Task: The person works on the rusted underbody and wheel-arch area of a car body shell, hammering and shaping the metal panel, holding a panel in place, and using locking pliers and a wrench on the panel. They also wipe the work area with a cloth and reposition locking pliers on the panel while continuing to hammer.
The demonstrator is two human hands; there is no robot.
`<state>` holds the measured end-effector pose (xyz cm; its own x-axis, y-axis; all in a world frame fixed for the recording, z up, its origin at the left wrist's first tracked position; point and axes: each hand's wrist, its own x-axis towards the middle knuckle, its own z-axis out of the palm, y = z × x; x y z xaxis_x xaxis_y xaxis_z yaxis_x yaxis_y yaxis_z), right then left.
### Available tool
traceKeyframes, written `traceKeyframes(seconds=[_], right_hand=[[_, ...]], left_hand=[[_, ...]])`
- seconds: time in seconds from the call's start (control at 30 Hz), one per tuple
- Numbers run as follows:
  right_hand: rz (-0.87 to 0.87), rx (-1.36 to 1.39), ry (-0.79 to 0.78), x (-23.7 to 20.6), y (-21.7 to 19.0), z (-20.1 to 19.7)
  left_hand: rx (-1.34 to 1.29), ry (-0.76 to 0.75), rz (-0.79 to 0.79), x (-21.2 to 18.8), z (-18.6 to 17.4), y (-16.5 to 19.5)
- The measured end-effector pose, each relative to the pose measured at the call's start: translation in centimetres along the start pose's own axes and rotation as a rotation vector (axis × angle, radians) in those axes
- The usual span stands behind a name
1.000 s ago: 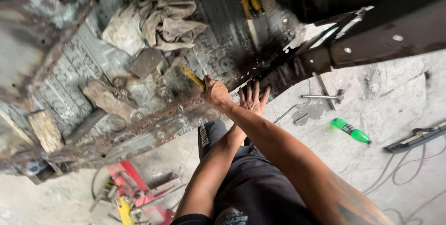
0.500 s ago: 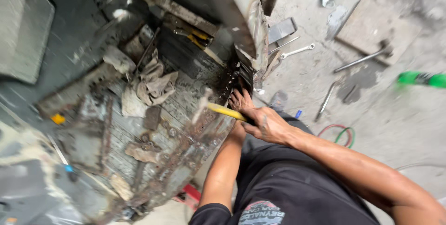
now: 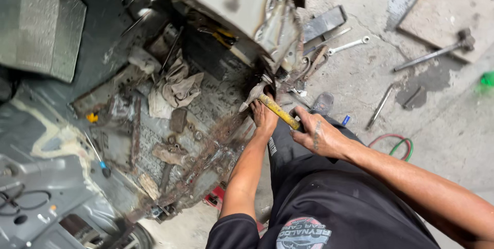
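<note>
Head view: my right hand (image 3: pixel 319 135) is clamped on the yellow handle of a hammer (image 3: pixel 272 106), whose metal head points left over the rusted floor pan (image 3: pixel 206 141) of a stripped car body. My left hand (image 3: pixel 264 118) rests flat, fingers together, on the rusty sill edge just beside the hammer head, holding nothing that I can see. A dirty rag (image 3: pixel 177 87) lies on the pan to the left, well apart from both hands. On the concrete floor (image 3: pixel 453 125) to the right I see a wrench (image 3: pixel 349 46), a long metal bar (image 3: pixel 437 51) and red and green hoses (image 3: pixel 399 143) near my right forearm.
</note>
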<state>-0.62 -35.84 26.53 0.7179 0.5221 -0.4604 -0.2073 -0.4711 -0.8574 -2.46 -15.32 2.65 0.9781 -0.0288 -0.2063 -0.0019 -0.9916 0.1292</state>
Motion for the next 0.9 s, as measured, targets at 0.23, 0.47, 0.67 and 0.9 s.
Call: traceKeyframes(seconds=[0.23,0.47,0.67,0.9], right_hand=[[-0.17,0.045,-0.329,-0.1,-8.5,4.1],[0.446,0.119,0.104,2.8,-6.6,-1.0],[0.315,0.075,-0.092,1.7,-5.9,6.5],[-0.17,0.207,-0.266,2.3,-8.6,-0.3]], left_hand=[[-0.068,-0.056,0.025,-0.1,-1.5,-0.6],[-0.1,0.017,0.007,-0.1,-0.6,-0.3],[-0.138,0.06,0.018,0.3,-0.7,-1.1],[-0.112,-0.014,0.056,0.3,-1.4,-0.9]])
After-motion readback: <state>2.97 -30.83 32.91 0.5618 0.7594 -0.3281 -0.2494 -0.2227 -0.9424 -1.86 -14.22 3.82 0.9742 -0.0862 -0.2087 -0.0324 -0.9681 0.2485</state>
